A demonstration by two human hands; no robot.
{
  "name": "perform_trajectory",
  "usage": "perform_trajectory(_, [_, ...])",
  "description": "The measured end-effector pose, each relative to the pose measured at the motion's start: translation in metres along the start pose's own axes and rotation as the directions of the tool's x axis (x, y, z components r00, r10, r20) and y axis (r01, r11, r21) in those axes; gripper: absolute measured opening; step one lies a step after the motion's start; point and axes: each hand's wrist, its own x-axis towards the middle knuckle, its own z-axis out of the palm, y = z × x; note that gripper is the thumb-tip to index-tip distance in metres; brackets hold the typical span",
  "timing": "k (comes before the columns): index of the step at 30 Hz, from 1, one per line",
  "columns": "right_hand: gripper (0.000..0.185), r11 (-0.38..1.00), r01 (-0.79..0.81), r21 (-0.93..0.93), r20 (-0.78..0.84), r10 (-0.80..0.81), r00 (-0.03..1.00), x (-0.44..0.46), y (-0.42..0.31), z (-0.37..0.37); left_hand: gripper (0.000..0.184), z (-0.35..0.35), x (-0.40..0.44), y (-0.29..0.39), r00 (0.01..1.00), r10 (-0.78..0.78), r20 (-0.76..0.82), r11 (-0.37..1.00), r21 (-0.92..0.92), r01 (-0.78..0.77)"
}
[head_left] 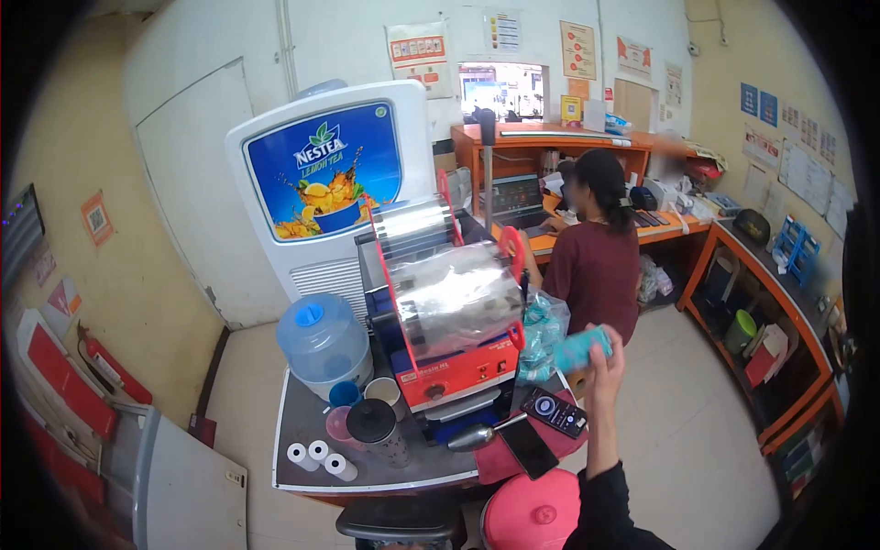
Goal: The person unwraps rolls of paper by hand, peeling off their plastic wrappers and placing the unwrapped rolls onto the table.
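My right hand [603,362] is raised at the right of the small table, its fingers wrapped round a teal patterned roll [583,348]. Just left of the roll, a clear plastic bag [543,337] with more teal items leans beside the red and blue sealing machine [458,367]. A wide roll of clear film [458,293] is mounted on top of the machine. Below my right hand, a phone with a lit screen [555,412] and a dark phone [529,447] lie on a pink cloth [495,465]. My left hand does not show.
A blue water jug [323,344], a lidded tumbler [376,431] and white paper rolls [340,467] stand on the table's left part. A pink lidded bin [534,518] and black stool [401,521] are in front. A person [596,257] sits at an orange counter [660,240] behind.
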Motion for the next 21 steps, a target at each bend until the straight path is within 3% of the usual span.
perform_trajectory(2, [0.061,0.931,-0.242,0.273,0.178,0.198,0.964,-0.05,-0.027,0.018,0.048,0.016,-0.071,0.089,0.952,0.301,-0.05,0.944,-0.13,-0.305])
perform_trajectory(3, [0.068,0.873,-0.389,0.293,0.288,0.308,0.907,-0.075,-0.034,0.027,0.032,0.026,-0.091,0.123,0.836,0.484,-0.259,0.868,0.023,-0.496])
perform_trajectory(4, [0.075,0.791,-0.535,0.296,0.401,0.405,0.822,-0.101,-0.04,0.037,0.019,0.039,-0.107,0.152,0.639,0.643,-0.421,0.755,0.211,-0.621])
perform_trajectory(6, [0.082,0.703,-0.693,0.161,0.569,0.508,0.647,-0.143,-0.054,0.055,0.024,0.055,-0.145,0.202,0.365,0.838,-0.405,0.535,0.478,-0.697])
perform_trajectory(8, [0.087,0.788,-0.615,-0.026,0.631,0.49,0.601,-0.177,-0.071,0.077,0.028,0.071,-0.17,0.235,0.126,0.94,-0.318,0.321,0.69,-0.649])
perform_trajectory(9, [0.091,0.801,-0.598,-0.03,0.696,0.446,0.563,-0.191,-0.07,0.083,0.031,0.084,-0.182,0.244,0.156,0.922,-0.354,0.364,0.659,-0.658])
perform_trajectory(10, [0.094,0.869,-0.494,-0.041,0.71,0.373,0.597,-0.201,-0.069,0.088,0.034,0.095,-0.191,0.25,0.187,0.902,-0.389,0.407,0.622,-0.669])
perform_trajectory(12, [0.096,0.837,-0.545,0.05,0.716,0.351,0.604,-0.217,-0.082,0.102,0.038,0.097,-0.2,0.245,0.184,0.923,-0.339,0.372,0.654,-0.658])
perform_trajectory(18, [0.093,0.759,-0.65,0.034,0.87,0.297,0.393,-0.231,-0.079,0.107,0.035,0.087,-0.222,0.208,0.313,0.877,-0.365,0.454,0.416,-0.788])
perform_trajectory(21, [0.083,0.79,-0.606,0.091,0.868,0.235,0.437,-0.246,-0.073,0.115,0.026,0.085,-0.229,0.195,0.34,0.843,-0.417,0.468,0.26,-0.844])
